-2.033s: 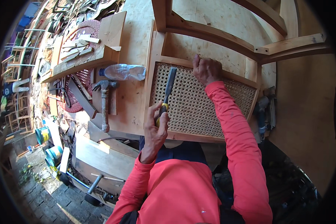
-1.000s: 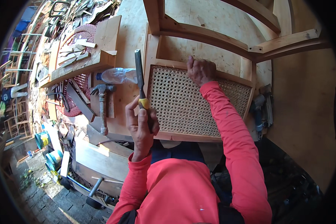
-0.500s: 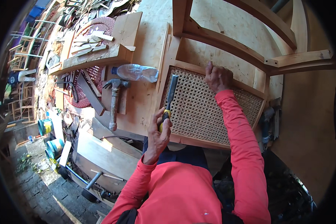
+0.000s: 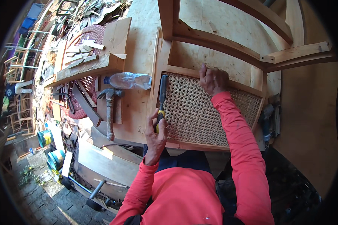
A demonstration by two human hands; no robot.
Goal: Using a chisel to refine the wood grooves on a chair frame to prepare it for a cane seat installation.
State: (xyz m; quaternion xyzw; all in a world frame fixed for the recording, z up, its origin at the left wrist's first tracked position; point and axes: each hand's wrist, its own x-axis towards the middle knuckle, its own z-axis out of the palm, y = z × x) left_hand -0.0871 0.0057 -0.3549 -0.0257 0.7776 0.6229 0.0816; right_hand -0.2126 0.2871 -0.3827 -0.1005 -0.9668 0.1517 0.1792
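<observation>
Left hand [image 4: 156, 135] holds chisel [image 4: 163, 92]; right hand [image 4: 215, 81] seems fisted.

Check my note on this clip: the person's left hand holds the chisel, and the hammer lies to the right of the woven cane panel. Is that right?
Not quite: the hammer lies to the left of the woven cane panel, as the head view shows. The left hand does hold the chisel.

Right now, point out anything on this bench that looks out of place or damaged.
The clear plastic bottle lies on its side beyond the hammer, its walls looking dented; it seems out of place among woodworking tools. Nothing looks odd about the chisel in the left hand.
</observation>
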